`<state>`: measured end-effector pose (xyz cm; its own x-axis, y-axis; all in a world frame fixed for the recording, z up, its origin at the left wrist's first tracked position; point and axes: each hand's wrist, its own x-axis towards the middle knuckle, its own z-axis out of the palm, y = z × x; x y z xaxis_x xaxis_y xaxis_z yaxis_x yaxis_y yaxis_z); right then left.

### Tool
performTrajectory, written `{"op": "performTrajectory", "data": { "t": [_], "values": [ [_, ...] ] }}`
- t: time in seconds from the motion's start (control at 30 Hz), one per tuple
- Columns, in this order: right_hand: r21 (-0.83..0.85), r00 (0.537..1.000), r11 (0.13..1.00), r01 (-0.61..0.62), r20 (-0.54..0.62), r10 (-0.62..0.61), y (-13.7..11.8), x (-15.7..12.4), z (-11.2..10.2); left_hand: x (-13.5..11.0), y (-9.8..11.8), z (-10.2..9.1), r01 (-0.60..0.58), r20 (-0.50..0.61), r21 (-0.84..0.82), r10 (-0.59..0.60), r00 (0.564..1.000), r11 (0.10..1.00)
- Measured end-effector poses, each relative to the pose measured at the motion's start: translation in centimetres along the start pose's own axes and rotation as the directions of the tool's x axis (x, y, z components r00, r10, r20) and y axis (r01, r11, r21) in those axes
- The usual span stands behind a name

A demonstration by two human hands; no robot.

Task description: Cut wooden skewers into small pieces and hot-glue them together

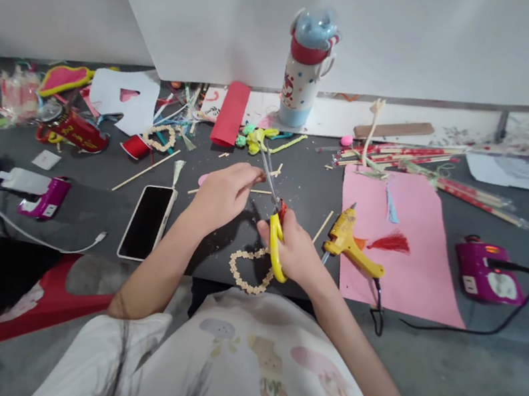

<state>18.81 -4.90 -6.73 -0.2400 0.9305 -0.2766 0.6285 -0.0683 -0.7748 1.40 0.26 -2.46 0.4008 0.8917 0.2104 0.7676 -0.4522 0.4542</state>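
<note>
My right hand is wrapped round yellow-handled scissors, whose blades point away from me. A small red bit, its kind unclear, shows beside the scissors' pivot. My left hand is closed just left of the blades, fingertips pinched together; whatever they hold is hidden. Below the scissors, near the table's front edge, lies a heart-shaped ring of small pale wooden pieces. Thin wooden sticks lie around both hands, one stick to the right. A yellow glue gun rests right of my right hand, partly on pink paper.
A phone lies left of my left arm. A bottle stands at the back. Purple power adapters with cables sit at both sides. Craft scraps, a red can and wrapped sticks line the back. Another person's arm shows at far left.
</note>
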Motion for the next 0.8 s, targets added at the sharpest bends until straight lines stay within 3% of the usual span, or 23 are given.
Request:
{"op": "performTrajectory", "data": {
  "t": [0.13,0.63,0.7,0.8],
  "values": [
    [0.028,1.000,1.000,-0.002,0.016,0.002,0.1,0.1,0.2,0.0,-0.1,-0.1,0.015,0.045,0.056,-0.018,0.999,0.998],
    [0.053,0.997,0.996,-0.077,0.017,0.077,0.3,1.6,0.8,0.9,-0.4,0.8,0.022,0.044,0.241,-0.034,0.998,0.970],
    [0.047,0.996,0.994,-0.094,0.008,0.093,0.4,2.0,0.8,1.1,0.4,0.9,0.033,-0.026,0.349,-0.026,0.999,0.936],
    [0.063,0.998,0.997,-0.045,-0.036,0.048,1.0,2.6,0.9,0.7,3.0,1.3,0.059,-0.245,0.408,0.046,0.968,0.911]
  ]
}}
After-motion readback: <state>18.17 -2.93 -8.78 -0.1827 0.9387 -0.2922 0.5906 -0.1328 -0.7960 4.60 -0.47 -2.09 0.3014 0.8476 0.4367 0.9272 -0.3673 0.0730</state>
